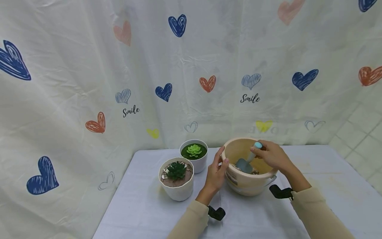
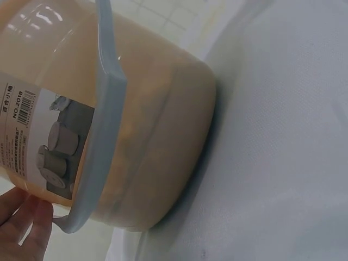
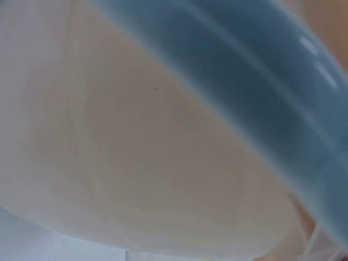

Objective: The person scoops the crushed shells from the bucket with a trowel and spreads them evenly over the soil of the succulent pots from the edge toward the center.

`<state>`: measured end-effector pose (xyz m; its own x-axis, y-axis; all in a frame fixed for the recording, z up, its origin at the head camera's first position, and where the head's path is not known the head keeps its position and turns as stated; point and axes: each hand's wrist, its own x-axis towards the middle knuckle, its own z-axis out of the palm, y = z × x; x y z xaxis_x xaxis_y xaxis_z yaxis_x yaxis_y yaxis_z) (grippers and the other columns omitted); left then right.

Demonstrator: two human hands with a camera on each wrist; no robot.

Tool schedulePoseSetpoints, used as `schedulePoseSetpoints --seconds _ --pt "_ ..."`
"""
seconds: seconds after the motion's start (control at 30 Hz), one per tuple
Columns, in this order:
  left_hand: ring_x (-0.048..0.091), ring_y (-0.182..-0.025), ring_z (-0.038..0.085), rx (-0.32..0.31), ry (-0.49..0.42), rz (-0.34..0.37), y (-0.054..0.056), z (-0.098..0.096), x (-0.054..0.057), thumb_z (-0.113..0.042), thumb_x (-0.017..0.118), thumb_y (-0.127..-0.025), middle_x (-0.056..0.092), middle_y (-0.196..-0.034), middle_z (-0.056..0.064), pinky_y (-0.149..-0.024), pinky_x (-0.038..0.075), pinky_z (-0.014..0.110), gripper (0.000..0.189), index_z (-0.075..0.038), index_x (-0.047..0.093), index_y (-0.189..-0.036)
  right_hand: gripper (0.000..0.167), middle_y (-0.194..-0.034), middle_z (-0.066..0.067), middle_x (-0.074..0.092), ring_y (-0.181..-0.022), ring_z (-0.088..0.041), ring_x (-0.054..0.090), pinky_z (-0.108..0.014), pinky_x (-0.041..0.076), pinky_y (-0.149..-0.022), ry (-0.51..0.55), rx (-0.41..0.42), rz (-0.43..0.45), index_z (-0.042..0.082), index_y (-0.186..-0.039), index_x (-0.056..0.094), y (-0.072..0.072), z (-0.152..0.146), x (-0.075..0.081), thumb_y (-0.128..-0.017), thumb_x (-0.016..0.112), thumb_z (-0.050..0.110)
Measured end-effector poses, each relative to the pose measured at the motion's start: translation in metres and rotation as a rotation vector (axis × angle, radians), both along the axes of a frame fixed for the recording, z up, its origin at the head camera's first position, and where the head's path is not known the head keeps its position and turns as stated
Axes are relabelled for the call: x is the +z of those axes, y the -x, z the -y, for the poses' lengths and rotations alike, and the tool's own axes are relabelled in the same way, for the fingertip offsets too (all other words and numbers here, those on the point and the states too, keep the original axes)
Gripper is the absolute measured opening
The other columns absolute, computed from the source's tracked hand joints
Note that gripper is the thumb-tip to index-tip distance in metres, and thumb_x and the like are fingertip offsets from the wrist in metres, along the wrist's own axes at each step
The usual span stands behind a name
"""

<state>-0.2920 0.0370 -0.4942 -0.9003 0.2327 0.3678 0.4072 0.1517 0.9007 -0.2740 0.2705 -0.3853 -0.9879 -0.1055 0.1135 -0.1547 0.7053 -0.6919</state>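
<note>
My right hand [image 1: 276, 156] grips a small hand trowel [image 1: 244, 166] by its light-blue-tipped handle. The trowel's grey-blue blade points down into a cream plastic bucket [image 1: 247, 186], among small pebble-like pieces at the bottom. My left hand [image 1: 215, 176] holds the bucket at its left side, thumb and fingers at the rim. In the left wrist view, those fingertips touch the wall beside a printed label [image 2: 49, 136] and the blue-grey bail handle [image 2: 106, 125]. The right wrist view shows mostly bucket wall and the blurred bail; the right hand's grip is not clearly visible there.
Left of the bucket stand two white pots: one with a dark green succulent [image 1: 176, 170], and behind it one with a light green succulent [image 1: 194, 150]. A white cloth [image 1: 134, 205] covers the table. A heart-printed curtain [image 1: 179, 59] hangs behind.
</note>
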Motion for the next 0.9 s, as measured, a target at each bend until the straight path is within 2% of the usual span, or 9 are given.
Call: schedulePoseSetpoints --seconds 0.27,0.5,0.9 --pt "0.061 -0.131 0.020 -0.007 -0.001 0.012 -0.0022 0.0005 0.0012 -0.044 0.042 -0.108 0.061 -0.145 0.009 -0.102 0.054 0.035 0.051 -0.043 0.032 -0.158 0.035 -0.103 -0.012 0.072 -0.099 -0.032 0.070 -0.043 0.056 -0.082 0.006 -0.009 0.020 0.004 -0.108 0.066 0.0013 -0.0005 -0.0011 -0.106 0.055 0.038" --pt "0.061 -0.130 0.024 -0.003 -0.003 0.006 -0.0012 0.0000 0.0008 -0.042 0.043 -0.109 0.061 -0.146 0.010 -0.101 0.054 0.036 0.051 -0.041 0.033 -0.158 0.042 -0.100 -0.011 0.073 -0.092 -0.024 0.068 -0.037 0.054 -0.080 0.011 -0.021 0.036 0.004 -0.108 0.066 0.0017 0.0005 0.0009 -0.105 0.054 0.044" --pt "0.066 -0.124 0.025 -0.015 -0.003 0.011 -0.0026 0.0005 0.0021 -0.043 0.042 -0.109 0.061 -0.145 0.014 -0.099 0.056 0.036 0.051 -0.040 0.031 -0.159 0.045 -0.097 -0.011 0.076 -0.086 -0.018 0.068 -0.031 0.055 -0.081 0.141 0.032 0.106 -0.001 -0.113 0.066 0.0034 -0.0031 0.0046 -0.107 0.052 0.041"
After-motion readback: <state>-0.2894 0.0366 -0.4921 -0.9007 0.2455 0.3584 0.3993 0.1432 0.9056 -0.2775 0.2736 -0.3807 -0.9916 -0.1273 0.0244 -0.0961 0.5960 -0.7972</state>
